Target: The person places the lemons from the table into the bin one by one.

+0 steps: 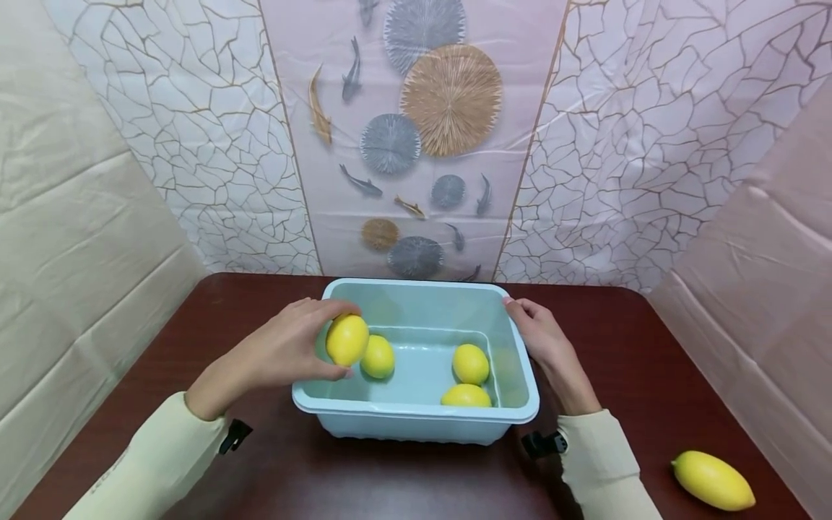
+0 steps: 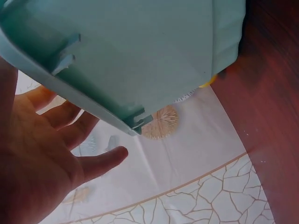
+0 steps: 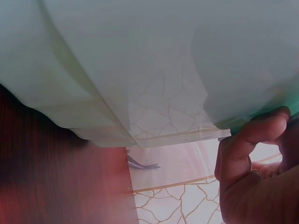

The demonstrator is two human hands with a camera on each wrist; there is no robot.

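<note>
A light blue plastic basin [image 1: 416, 413] stands on the dark table. Over its left end, my left hand [image 1: 286, 347] holds a yellow lemon [image 1: 347, 340] between thumb and fingers. In the left wrist view the basin's rim hides that lemon from the left hand [image 2: 51, 144]. Inside the basin, one lemon [image 1: 378, 357] lies at the left, while a second lemon [image 1: 471, 363] and a third lemon [image 1: 466, 396] sit together at the right. My right hand [image 1: 542, 336] grips the right rim near the far corner; its curled fingers also show at the rim in the right wrist view.
Another lemon [image 1: 713, 480] lies on the dark red-brown table [image 1: 624, 347], near the right front. Behind the table hangs a patterned cloth [image 1: 416, 209], with pale cloth walls at left and right. Each wrist wears a small black device.
</note>
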